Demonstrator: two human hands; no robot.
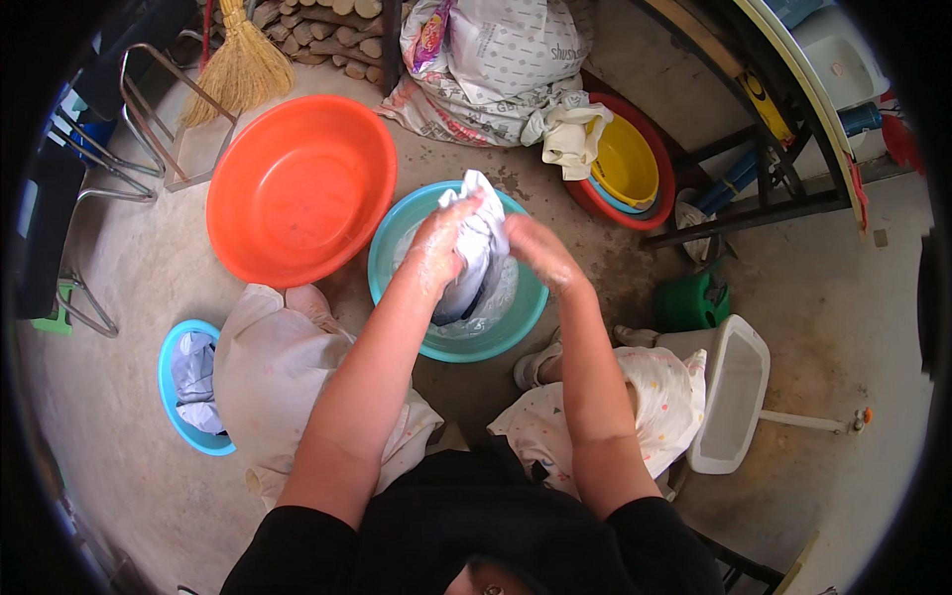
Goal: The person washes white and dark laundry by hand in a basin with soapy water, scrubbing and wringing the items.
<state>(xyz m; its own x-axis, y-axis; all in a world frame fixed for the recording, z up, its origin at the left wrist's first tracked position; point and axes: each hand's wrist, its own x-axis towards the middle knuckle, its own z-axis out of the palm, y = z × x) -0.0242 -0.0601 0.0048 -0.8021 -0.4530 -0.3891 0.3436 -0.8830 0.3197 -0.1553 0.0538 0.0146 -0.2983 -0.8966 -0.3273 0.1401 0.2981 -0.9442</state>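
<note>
A wet white and dark cloth (482,249) rises out of a teal plastic basin (532,320) between my knees. Sudsy water (483,316) lies in the basin, and the cloth's dark lower end dips into it. My left hand (439,242), wet with foam, grips the cloth from its left side. On the other side my right hand (539,249) is blurred, close against the cloth's right edge; its fingertips are partly hidden, so whether it grips the fabric is unclear.
An orange basin (301,186) stands front left. A small blue basin (195,387) of clothes is by my left leg. Stacked basins (628,160) with a cloth over the rim, sacks (506,67), a straw broom (242,63), a green bucket (692,301) and a white ceramic sink (732,401) surround me.
</note>
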